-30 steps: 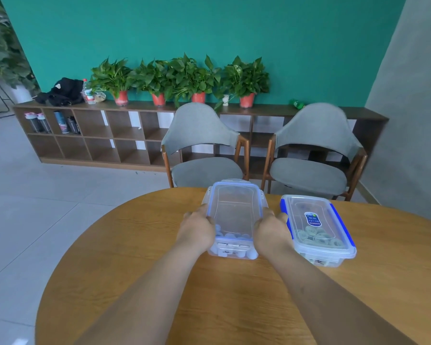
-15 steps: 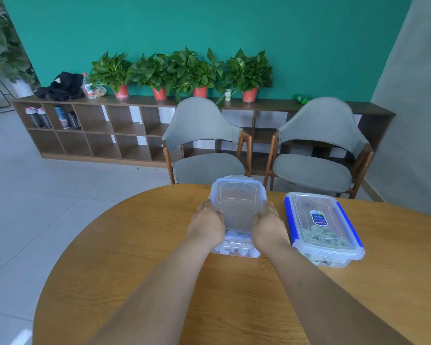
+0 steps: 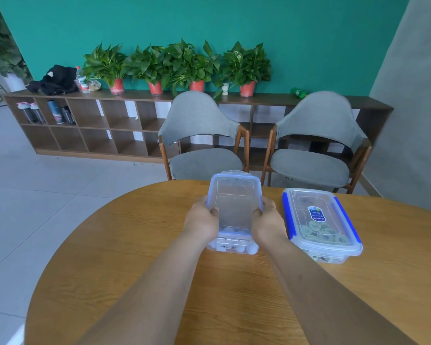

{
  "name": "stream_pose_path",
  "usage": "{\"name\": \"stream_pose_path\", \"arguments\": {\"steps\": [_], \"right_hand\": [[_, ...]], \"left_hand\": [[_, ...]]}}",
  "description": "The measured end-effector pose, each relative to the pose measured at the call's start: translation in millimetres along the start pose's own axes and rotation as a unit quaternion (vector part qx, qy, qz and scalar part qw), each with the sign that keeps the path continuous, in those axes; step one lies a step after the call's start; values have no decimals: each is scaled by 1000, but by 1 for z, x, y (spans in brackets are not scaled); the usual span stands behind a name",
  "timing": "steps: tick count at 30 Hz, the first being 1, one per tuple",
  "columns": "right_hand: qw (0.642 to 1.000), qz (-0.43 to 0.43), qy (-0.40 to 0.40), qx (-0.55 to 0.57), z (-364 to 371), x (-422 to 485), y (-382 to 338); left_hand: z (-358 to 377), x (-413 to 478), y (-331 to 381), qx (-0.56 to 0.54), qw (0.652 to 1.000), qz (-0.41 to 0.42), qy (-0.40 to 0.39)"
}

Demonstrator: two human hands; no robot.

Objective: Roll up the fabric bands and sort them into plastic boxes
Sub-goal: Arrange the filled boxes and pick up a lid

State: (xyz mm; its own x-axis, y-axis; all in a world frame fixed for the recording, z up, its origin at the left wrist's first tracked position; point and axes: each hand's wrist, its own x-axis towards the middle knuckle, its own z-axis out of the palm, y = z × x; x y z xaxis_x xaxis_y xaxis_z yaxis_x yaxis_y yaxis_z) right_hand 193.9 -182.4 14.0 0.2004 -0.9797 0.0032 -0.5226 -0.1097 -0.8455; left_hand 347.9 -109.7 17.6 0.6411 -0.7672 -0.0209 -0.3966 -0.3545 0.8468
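We look down on a round, light-brown wooden tabletop (image 3: 135, 257) that fills the lower half of the view. Beyond it a long dark-wood cubby shelf (image 3: 90, 125) runs along the teal wall, and two grey upholstered chairs with wooden legs (image 3: 199, 135) are drawn up to the far edge.

Two lidded boxes lie side by side, near each other but apart. The clear plastic box with dark blue side latches (image 3: 319, 220) sits on the right, with pale green rolled fabric bands (image 3: 319, 232) at its near end. The clear plastic box with a pale blue lid rim (image 3: 234, 202) is at the centre, and we cannot tell whether its base lies flat on the wood.

Our left hand (image 3: 202, 220) and right hand (image 3: 268, 221) grip this box from either side, fingers (image 3: 268, 202) curled round its long edges and thumbs on the lid. White rolled fabric bands (image 3: 251, 249) are bunched at its near end.
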Motion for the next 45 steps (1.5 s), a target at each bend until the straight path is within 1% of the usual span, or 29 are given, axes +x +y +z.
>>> {"name": "stream_pose_path", "arguments": {"steps": [3, 5, 7, 8, 10, 12, 13, 15, 18, 21, 24, 26, 28, 30, 31, 33, 35, 36, 39, 45], "right_hand": [[1000, 4, -18, -21, -2, 2, -3], [998, 5, -34, -57, -4, 6, -6], [993, -2, -49, -107, -6, 11, -8], [990, -4, -55, -127, -6, 13, -9], [987, 3, -63, -147, -5, 17, -10], [985, 13, -68, -156, -5, 18, -11], [984, 12, -69, -161, -4, 17, -11], [984, -1, -69, -166, -4, 17, -10], [986, -24, -56, -154, -5, 14, -4], [988, -35, -51, -141, -6, 15, 0], [984, -24, -54, -169, -4, 19, -4], [976, -38, -46, -208, -1, 27, -9], [967, -90, -43, -234, 0, 38, -20], [950, -153, -70, -265, 1, 55, -32], [938, -175, -96, -283, 1, 64, -37], [916, -194, -151, -317, 2, 81, -43], [899, -208, -174, -342, 6, 96, -46], [895, -215, -174, -351, 8, 103, -46], [894, -217, -163, -356, 14, 114, -50], [908, -194, -128, -347, 29, 120, -47]], "left_hand": [[0, -2, 4, 73, 997, 17, -16], [-2, -5, 7, 172, 984, 37, -14], [-7, -11, 10, 256, 962, 94, 2], [-12, -16, 12, 268, 952, 146, -4], [-21, -24, 14, 262, 929, 250, -72], [-27, -31, 11, 281, 899, 296, -156], [-29, -32, 8, 308, 881, 313, -175], [-29, -30, 0, 348, 857, 341, -169], [-21, -28, -11, 367, 844, 372, -125], [-11, -30, -21, 406, 817, 401, -79], [-8, -28, -26, 418, 802, 423, -52], [-8, -27, -29, 410, 801, 433, -43], [-8, -28, -31, 397, 805, 441, -35], [-9, -28, -33, 376, 816, 438, -36], [-9, -28, -33, 356, 827, 433, -42], [-11, -28, -31, 293, 863, 406, -67], [-13, -27, -26, 226, 897, 367, -95], [-15, -27, -24, 199, 908, 353, -102], [-15, -25, -23, 159, 924, 332, -103], [-11, -22, -27, 143, 929, 328, -90]]}}
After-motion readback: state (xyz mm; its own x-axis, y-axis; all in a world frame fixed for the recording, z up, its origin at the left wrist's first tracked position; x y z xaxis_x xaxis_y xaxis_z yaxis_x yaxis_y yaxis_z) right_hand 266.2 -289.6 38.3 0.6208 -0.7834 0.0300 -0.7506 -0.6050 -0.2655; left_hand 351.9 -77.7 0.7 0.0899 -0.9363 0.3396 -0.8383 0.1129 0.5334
